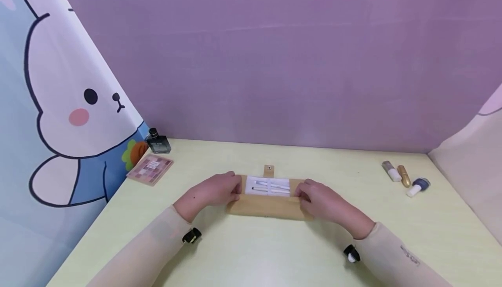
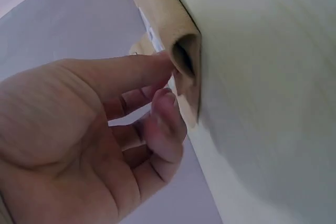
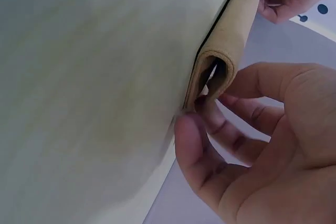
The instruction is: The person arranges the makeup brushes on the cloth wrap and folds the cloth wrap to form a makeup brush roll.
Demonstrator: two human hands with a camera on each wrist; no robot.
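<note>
A tan roll-up case (image 1: 266, 208) lies on the table, its near edge folded over into a hollow roll. Several slim white sticks (image 1: 270, 187) show on its white inner panel, held under a band. A tab with a snap (image 1: 269, 170) sticks out at the far side. At the case's left end my left hand (image 1: 223, 189) pinches the folded edge; in the left wrist view its thumb presses on the roll (image 2: 176, 35). My right hand (image 1: 321, 197) grips the right end, thumb and fingers at the curled edge (image 3: 223, 53) in the right wrist view.
A dark perfume bottle (image 1: 158, 142) and a pink palette (image 1: 150, 169) sit at the back left. Toward the back right are a small bottle with a grey cap (image 1: 391, 171), a gold tube (image 1: 404, 176) and a dark blue bottle with a white cap (image 1: 419, 186). A purple backdrop (image 1: 282, 69) rises behind.
</note>
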